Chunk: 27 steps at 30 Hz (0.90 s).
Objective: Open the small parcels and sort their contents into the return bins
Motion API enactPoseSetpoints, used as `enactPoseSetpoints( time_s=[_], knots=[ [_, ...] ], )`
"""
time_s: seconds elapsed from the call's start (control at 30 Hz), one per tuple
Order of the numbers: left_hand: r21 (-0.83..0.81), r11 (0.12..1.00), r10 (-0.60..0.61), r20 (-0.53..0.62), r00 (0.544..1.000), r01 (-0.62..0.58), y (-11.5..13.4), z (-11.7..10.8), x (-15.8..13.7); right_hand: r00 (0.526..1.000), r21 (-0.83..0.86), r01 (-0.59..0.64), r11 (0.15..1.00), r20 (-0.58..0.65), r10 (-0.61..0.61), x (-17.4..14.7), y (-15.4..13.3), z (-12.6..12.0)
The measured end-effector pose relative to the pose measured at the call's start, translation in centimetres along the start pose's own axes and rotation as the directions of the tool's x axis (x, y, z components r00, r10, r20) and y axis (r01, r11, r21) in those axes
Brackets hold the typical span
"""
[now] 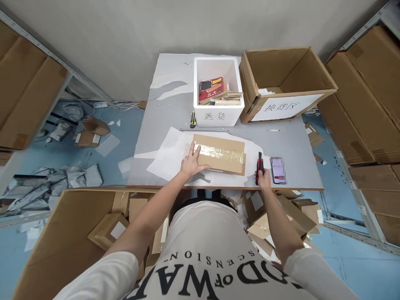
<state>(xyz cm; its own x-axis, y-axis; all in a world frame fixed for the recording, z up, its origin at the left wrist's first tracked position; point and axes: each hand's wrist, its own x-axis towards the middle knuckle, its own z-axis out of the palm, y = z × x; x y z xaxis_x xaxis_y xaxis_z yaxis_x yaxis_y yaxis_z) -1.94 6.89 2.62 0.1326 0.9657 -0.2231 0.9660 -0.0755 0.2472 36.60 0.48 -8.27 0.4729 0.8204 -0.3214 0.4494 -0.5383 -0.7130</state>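
Note:
A taped brown cardboard box (220, 152) lies on white paper near the table's front edge. My left hand (190, 163) grips its left end, fingers spread over the side and top, thumb along the front. Clear shiny tape runs across the top of the box. To the right, my right hand (264, 179) is closed around a red and black utility knife (260, 166), which points away from me and is apart from the box. Whether its blade is out, I cannot tell. Just right of that hand lies a phone (277, 170) with its screen lit.
Behind the box stand a white foam bin (218, 116) holding books and a large open carton (289, 109) with a handwritten label. A yellow and black cutter (193, 120) lies beside the bin. Cartons fill the space below the table (168, 104); shelves flank both sides.

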Motion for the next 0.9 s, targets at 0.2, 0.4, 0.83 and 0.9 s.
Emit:
enactPoseSetpoints(
  time_s=[0.2, 0.4, 0.83, 0.9],
  knots=[
    [0.0, 1.0, 0.015, 0.02, 1.0, -0.015, -0.4, 0.0, 0.0, 0.996, -0.105, -0.079, 0.991, -0.05, 0.074, 2.6, 1.3, 2.5],
    [-0.01, 0.999, 0.038, 0.045, 0.998, -0.038, -1.1, -0.3, -0.1, 0.993, -0.141, -0.058, 0.988, -0.111, 0.043, 2.2, 0.2, 2.6],
    [-0.4, 0.911, -0.156, -0.101, 0.983, 0.104, -8.5, 2.1, -0.4, 0.911, 0.457, 0.168, 0.873, 0.266, -0.315, -7.0, -11.3, 5.7],
    [-0.393, 0.799, -0.479, 0.044, 0.877, 0.456, -11.4, 3.4, -0.6, 0.928, 0.452, 0.136, 0.881, 0.253, -0.273, -7.1, -11.0, 6.1]
  ],
)
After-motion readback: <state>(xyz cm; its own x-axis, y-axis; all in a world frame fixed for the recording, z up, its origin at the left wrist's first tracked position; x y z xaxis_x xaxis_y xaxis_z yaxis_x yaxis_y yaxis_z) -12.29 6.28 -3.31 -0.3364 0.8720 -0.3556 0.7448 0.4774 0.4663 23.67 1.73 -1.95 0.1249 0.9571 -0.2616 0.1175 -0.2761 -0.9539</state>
